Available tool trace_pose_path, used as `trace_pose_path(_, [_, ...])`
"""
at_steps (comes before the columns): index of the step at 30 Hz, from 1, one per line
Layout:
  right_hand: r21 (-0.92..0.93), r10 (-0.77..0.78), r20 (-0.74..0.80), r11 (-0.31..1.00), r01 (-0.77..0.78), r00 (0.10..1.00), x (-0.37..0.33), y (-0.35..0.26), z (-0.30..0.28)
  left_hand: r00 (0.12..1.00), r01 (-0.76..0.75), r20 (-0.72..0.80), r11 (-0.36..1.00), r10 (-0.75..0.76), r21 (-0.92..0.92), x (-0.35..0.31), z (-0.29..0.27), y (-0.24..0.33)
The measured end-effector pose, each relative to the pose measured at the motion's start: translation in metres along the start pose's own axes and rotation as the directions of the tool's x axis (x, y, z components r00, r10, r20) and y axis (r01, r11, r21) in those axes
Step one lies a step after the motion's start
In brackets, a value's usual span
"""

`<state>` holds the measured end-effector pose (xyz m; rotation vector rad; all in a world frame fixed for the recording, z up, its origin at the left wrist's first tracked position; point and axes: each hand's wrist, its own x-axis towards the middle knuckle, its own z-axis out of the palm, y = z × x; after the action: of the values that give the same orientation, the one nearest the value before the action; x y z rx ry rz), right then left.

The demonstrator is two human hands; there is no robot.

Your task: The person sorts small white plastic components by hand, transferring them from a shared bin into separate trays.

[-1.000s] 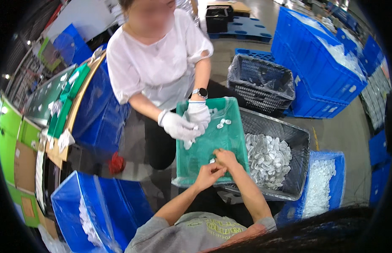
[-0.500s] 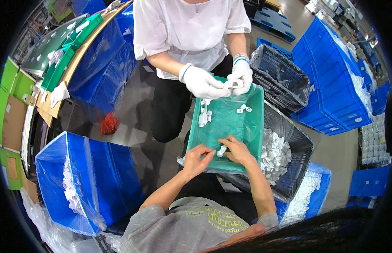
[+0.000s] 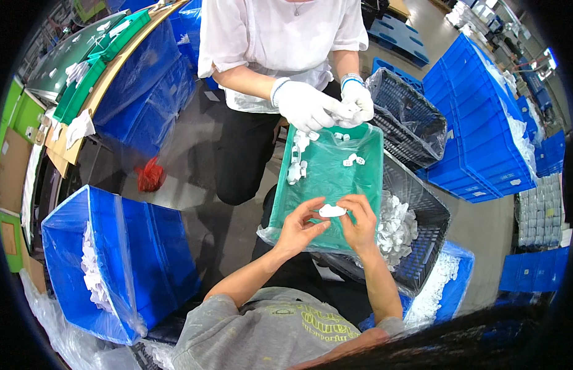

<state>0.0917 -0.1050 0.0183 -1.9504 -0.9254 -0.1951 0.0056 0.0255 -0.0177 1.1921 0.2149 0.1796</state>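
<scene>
Between my fingertips is a small white plastic part [image 3: 332, 211], held level above the near half of a green tray [image 3: 285, 203]. My left hand [image 3: 300, 227] pinches its left end, and my right hand [image 3: 358, 226] grips the right end. Clear film lines the tray. White plastic parts [image 3: 295, 171] are clustered along its left side, and a few small white pieces [image 3: 353, 160] lie toward its far right. Across from me, a person's white-gloved hands [image 3: 323, 106] hold another small white piece, mostly hidden by the gloves.
A black crate [image 3: 425, 237] with a pile of white parts [image 3: 395, 231] stands right of the tray. Film-lined blue bins stand at left [image 3: 153, 265] and right [image 3: 465, 117]. Another black crate [image 3: 410, 120] is beside the co-worker. A red bag [image 3: 150, 175] lies on the floor.
My hands have lifted the white part off the tray bottom and now hold it from both ends. The co-worker's gloves have closed in over their piece; small pieces now show below them.
</scene>
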Motion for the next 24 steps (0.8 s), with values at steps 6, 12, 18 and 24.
trace_pose_path(6, [-0.073, -0.138, -0.152, 0.989, 0.128, 0.979, -0.01, -0.016, 0.0, 0.997, -0.083, -0.016, 0.986, 0.082, -0.144, -0.002, 0.01, -0.002])
trace_pose_path(12, [-0.025, -0.116, -0.165, 0.993, 0.114, 0.979, -0.011, -0.016, -0.003, 0.981, -0.181, -0.084, 0.977, 0.172, -0.111, -0.001, 0.014, 0.004])
trace_pose_path(18, [0.116, 0.05, -0.112, 0.993, -0.037, 0.992, -0.015, -0.014, 0.0, 0.981, -0.162, -0.135, 0.972, 0.14, -0.168, 0.001, 0.016, 0.007])
trace_pose_path(24, [0.321, 0.371, 0.019, 0.877, -0.357, 0.929, -0.034, -0.009, 0.016, 0.942, -0.271, -0.176, 0.957, 0.286, 0.103, 0.002, 0.022, 0.002])
